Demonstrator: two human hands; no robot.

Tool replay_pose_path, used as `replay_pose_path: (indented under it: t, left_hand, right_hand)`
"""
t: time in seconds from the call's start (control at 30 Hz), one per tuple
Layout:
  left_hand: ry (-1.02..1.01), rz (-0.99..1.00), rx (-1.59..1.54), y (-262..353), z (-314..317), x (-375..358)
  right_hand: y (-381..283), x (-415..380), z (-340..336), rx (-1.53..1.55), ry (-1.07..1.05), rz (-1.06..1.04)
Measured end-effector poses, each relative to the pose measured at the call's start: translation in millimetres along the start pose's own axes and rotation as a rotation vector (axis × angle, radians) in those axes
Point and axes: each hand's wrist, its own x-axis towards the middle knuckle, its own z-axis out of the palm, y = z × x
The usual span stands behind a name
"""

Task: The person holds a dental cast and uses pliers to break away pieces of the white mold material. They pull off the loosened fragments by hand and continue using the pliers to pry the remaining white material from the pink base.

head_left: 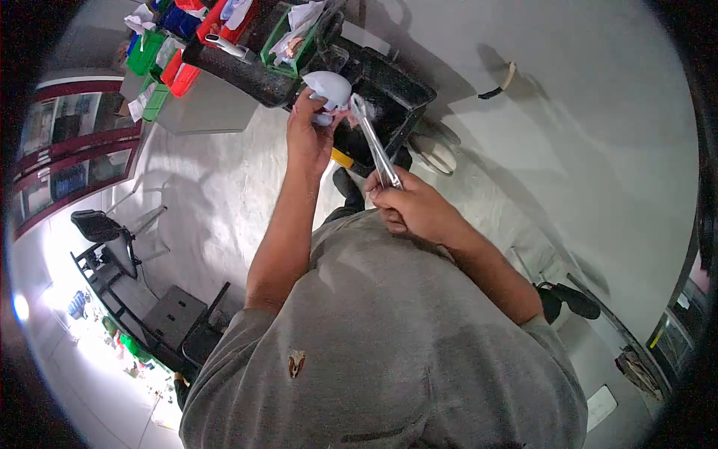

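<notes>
My left hand (pixel 309 136) is closed around a white, dome-shaped piece (pixel 329 87) that has pinkish, rough material (pixel 345 117) along its lower side. In my right hand (pixel 401 200) are long-handled metal pliers (pixel 378 150), with the fingers wrapped round the handle ends. The head of the pliers points up and left and overlaps the right edge of the white piece and the pinkish material. Both hands work over a black tray (pixel 420 101), where dark, dusty surfaces show.
Green bins (pixel 278 37) and red bins (pixel 179 73) with white pieces and papers stand at the upper left. A white-and-black handled tool (pixel 230 49) lies near them. A curved handle (pixel 499 82) shows against the light surface at right. A black chair (pixel 101 226) stands far left.
</notes>
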Motion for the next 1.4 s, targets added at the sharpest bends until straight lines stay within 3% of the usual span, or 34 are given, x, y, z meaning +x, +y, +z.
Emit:
replay_pose_path:
  t: [0.1,0.17,0.27,0.37,0.5,0.57,0.6,0.63,0.7,0.73,0.83,0.9,0.97,1.03,1.1,1.23,1.27,1.33,1.37,1.4]
  left_hand:
    - [-0.069,-0.073,-0.142,8.7,5.8,-6.7]
    - [-0.143,-0.13,-0.263,11.5,2.6,-5.1]
    - [-0.207,-0.153,-0.488,5.0,-0.3,-4.7]
    - [-0.239,-0.179,-0.363,11.0,13.1,-17.2]
    - [-0.244,-0.233,-0.503,1.2,20.4,-12.2]
    - [-0.193,-0.176,-0.601,6.0,39.4,-18.2]
    - [-0.626,-0.186,-0.67,6.5,40.0,-11.3]
    - [-0.622,-0.186,-0.67,5.5,38.7,-11.9]
    - [-0.161,-0.141,-0.141,8.5,48.5,-17.7]
    - [-0.141,-0.085,-0.089,8.3,54.4,-20.7]
    - [-0.171,-0.014,-0.206,15.2,70.6,-32.7]
    - [-0.253,-0.011,-0.214,16.5,75.9,-36.8]
    - [-0.265,-0.087,0.011,15.7,68.7,-31.3]
    - [-0.241,-0.131,0.072,22.4,67.0,-33.6]
    - [-0.143,-0.27,-0.204,19.5,60.3,-26.0]
    - [-0.186,-0.306,-0.49,19.2,55.2,-23.6]
    - [-0.277,-0.334,-0.47,16.8,38.8,-12.4]
    - [-0.245,-0.322,-0.466,17.3,45.2,-13.2]
    - [-0.219,-0.315,-0.46,17.6,48.3,-12.7]
    - [-0.33,-0.423,-0.468,21.8,48.3,-9.5]
  right_hand:
    - [-11.6,-8.1,0.9,0.204,-0.068,0.016]
    - [-9.9,-3.8,-7.0,0.129,-0.116,-0.031]
    - [-11.7,-0.8,-5.1,0.022,0.046,-0.317]
    - [-10.5,23.3,-15.0,0.142,0.09,-0.406]
    - [-21.6,39.3,-1.1,0.151,0.181,-0.243]
    - [-19.1,36.9,12.3,0.127,0.218,-0.284]
    - [-17.4,35.7,15.2,0.118,0.222,-0.319]
    - [-16.0,35.8,17.3,0.111,0.227,-0.356]
    - [2.1,52.7,13.0,0.133,0.25,-0.466]
    - [6.7,57.0,12.2,0.152,0.274,-0.578]
    - [8.3,56.7,8.6,0.053,0.345,-0.597]
    - [3.6,50.7,10.2,-0.006,0.354,-0.598]
    - [-1.3,41.4,14.3,-0.066,0.356,-0.589]
    - [-5.4,30.0,14.1,0.0,0.249,-0.502]
    - [-4.1,20.5,9.7,-0.072,0.246,-0.507]
    - [-8.4,-15.7,-5.4,-0.346,0.193,-0.393]
    - [-11.4,-23.7,-9.2,-0.349,0.189,-0.389]
    - [-17.1,-33.8,-12.5,-0.382,-0.074,-0.162]
    - [-19.4,-33.0,-12.0,-0.383,-0.074,-0.163]
    - [-22.6,-31.3,-12.9,-0.444,-0.131,-0.117]
